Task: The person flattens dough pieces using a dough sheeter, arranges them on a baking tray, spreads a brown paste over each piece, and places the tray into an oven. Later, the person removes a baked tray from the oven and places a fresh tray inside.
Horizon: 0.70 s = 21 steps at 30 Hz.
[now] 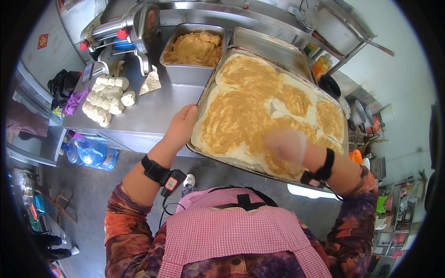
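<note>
Brown paste (232,120) covered pale dough (243,152) in a metal tray (241,167), which lay long from ten to four o'clock. The left hand (182,125) held its edge at nine; the right hand (286,144), nearer the paste, blurred over five, its grip too fuzzy to tell.

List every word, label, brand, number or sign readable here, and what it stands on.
Nothing reads clearly.
Red square sign on white panel: too small.
White label on metal rolling machine: too small.
Round red badge on that machine: too blurred.
Red-and-white tag on left wrist device: too small.
</note>
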{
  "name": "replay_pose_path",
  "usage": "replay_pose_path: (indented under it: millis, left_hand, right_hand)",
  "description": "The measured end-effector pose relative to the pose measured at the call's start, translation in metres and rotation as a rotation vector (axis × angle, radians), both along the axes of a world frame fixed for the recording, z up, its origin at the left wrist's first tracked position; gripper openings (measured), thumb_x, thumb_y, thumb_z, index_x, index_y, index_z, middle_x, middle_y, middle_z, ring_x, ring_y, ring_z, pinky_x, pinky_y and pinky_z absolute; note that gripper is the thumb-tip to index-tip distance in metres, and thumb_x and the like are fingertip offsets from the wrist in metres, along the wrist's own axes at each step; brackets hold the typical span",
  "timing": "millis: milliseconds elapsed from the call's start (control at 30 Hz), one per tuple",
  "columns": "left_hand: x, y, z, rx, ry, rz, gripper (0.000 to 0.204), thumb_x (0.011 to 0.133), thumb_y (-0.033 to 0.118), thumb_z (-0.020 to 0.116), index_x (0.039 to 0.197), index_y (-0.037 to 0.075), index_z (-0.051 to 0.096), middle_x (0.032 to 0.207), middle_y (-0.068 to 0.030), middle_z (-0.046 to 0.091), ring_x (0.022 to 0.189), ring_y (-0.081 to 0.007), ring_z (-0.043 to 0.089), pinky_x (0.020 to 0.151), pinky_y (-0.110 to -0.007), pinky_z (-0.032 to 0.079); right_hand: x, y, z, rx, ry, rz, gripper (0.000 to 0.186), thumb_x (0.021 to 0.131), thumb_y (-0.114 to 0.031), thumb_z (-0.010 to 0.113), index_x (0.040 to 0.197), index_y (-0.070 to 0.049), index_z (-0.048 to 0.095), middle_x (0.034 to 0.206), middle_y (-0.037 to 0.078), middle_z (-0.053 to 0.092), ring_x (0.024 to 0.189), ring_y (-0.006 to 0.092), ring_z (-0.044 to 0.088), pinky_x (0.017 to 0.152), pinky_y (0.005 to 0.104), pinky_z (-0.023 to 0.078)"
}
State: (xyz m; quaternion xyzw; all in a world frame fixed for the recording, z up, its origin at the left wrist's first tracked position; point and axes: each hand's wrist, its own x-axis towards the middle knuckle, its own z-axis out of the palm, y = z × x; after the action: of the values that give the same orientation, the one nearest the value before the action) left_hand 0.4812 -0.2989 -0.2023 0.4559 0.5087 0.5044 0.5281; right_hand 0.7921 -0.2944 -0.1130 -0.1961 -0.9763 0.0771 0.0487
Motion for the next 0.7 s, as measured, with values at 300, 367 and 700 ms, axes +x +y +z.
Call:
replay_pose_path:
  millis: [300,367,700]
  left_hand:
    - [-0.002,0.0,0.001,-0.002,0.016,-0.009,0.042,0.101,0.031,0.046,0.122,-0.004,0.055,0.108,-0.0086,0.063,0.099,-0.0136,0.057,0.089,-0.028,0.044]
    - [-0.001,0.0,0.0,-0.011,-0.028,-0.014,0.042,0.1,0.031,0.046,0.121,-0.004,0.056,0.107,-0.0093,0.063,0.099,-0.0144,0.056,0.089,-0.028,0.044]
    - [-0.003,0.0,0.006,-0.006,0.133,-0.007,0.042,0.1,0.031,0.045,0.121,-0.004,0.057,0.108,-0.0108,0.064,0.101,-0.0161,0.056,0.091,-0.029,0.043]
  right_hand:
    - [-0.07,0.019,-0.004,-0.258,-0.028,-0.096,0.016,0.078,-0.012,0.06,0.093,-0.007,0.064,0.097,0.015,0.062,0.092,0.0335,0.061,0.079,0.0408,0.05]
    - [-0.053,0.013,0.006,-0.304,0.019,-0.003,0.016,0.076,-0.008,0.061,0.091,-0.006,0.062,0.095,0.014,0.061,0.091,0.0327,0.061,0.078,0.0414,0.05]
    - [-0.006,-0.006,0.006,-0.201,-0.097,-0.335,0.024,0.076,-0.015,0.064,0.099,-0.008,0.067,0.083,0.015,0.067,0.08,0.0319,0.064,0.071,0.0407,0.051]
